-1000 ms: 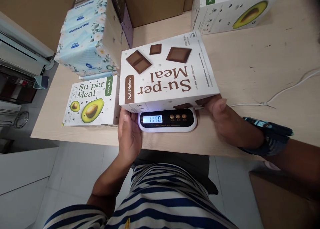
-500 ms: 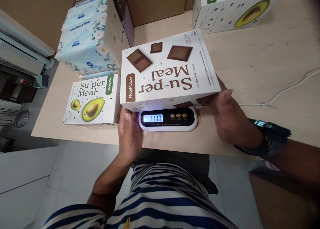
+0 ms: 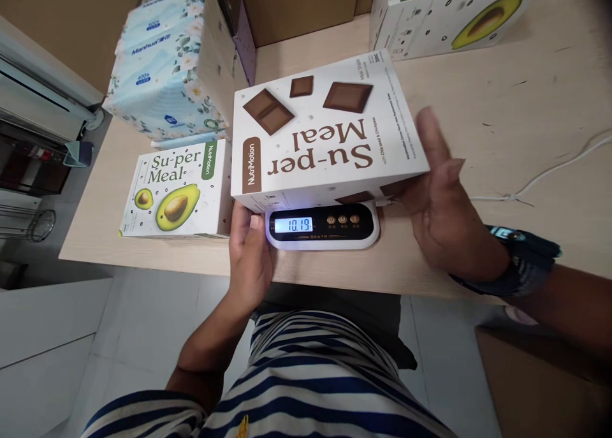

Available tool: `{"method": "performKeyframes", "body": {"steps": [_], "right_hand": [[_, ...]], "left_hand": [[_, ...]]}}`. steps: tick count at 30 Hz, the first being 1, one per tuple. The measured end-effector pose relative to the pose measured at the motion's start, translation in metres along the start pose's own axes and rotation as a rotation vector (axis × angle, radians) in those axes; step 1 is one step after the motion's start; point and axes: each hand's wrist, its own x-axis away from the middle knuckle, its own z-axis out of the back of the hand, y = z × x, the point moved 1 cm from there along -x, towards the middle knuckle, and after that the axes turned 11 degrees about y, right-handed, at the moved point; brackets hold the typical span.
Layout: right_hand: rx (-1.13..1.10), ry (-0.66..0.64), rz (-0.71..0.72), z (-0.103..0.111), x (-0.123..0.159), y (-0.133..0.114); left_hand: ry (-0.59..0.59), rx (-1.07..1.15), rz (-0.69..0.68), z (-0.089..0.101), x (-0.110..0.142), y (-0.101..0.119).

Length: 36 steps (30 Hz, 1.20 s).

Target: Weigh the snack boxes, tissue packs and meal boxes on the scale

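Note:
A white Su-per Meal box [image 3: 329, 129] with chocolate pieces printed on it sits over a small digital scale [image 3: 325, 226], its lettering upside down to me. The scale's lit display reads 10.19. My left hand [image 3: 251, 253] is closed at the box's near left corner, thumb in front and fingertips hidden beneath. My right hand [image 3: 442, 208] grips the near right corner, its lower fingers partly hidden under the box and its index finger stretched along the right side. Left of the box stands an avocado Su-per Meal box [image 3: 174, 189].
Stacked tissue packs [image 3: 162, 68] stand at the back left of the wooden table [image 3: 478, 119]. Another avocado box [image 3: 444, 20] is at the back right. A white cable [image 3: 540, 180] runs rightward from near the scale. Cardboard [image 3: 301, 7] rises behind.
The display has dropped from 11.70 to 10.19. My right index finger has lifted out along the box's side. The box and my left hand have barely moved.

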Motion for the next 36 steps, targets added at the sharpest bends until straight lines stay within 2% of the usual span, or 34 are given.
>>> {"method": "performKeyframes", "body": {"steps": [6,11,13,16,18,24,28,33,36], "right_hand": [[-0.182,0.077,0.001,0.008,-0.011,-0.004],[-0.182,0.103,-0.003,0.016,-0.016,0.005],[-0.164,0.016,-0.015,0.013,-0.014,0.003],[-0.126,-0.210,-0.029,0.006,-0.007,-0.007],[-0.099,-0.277,-0.019,0.004,-0.002,-0.012],[-0.057,-0.126,0.019,0.009,-0.003,0.001],[-0.076,-0.027,-0.019,0.016,-0.012,0.007],[-0.159,-0.144,-0.099,0.020,-0.021,-0.001],[-0.129,-0.157,-0.061,0.017,-0.017,-0.008]], "left_hand": [[-0.055,-0.043,0.031,0.003,0.001,-0.002],[-0.043,-0.038,0.008,0.001,0.002,-0.001],[-0.023,-0.031,-0.008,-0.001,0.001,0.000],[0.014,-0.025,-0.011,-0.001,0.001,0.001],[0.037,-0.020,-0.008,-0.001,0.000,0.001],[0.049,-0.004,-0.023,0.002,-0.001,-0.001],[-0.015,-0.008,-0.051,0.004,0.002,-0.004],[-0.139,-0.061,-0.038,0.007,0.003,-0.011],[-0.208,-0.059,-0.065,0.011,0.005,-0.015]]}}
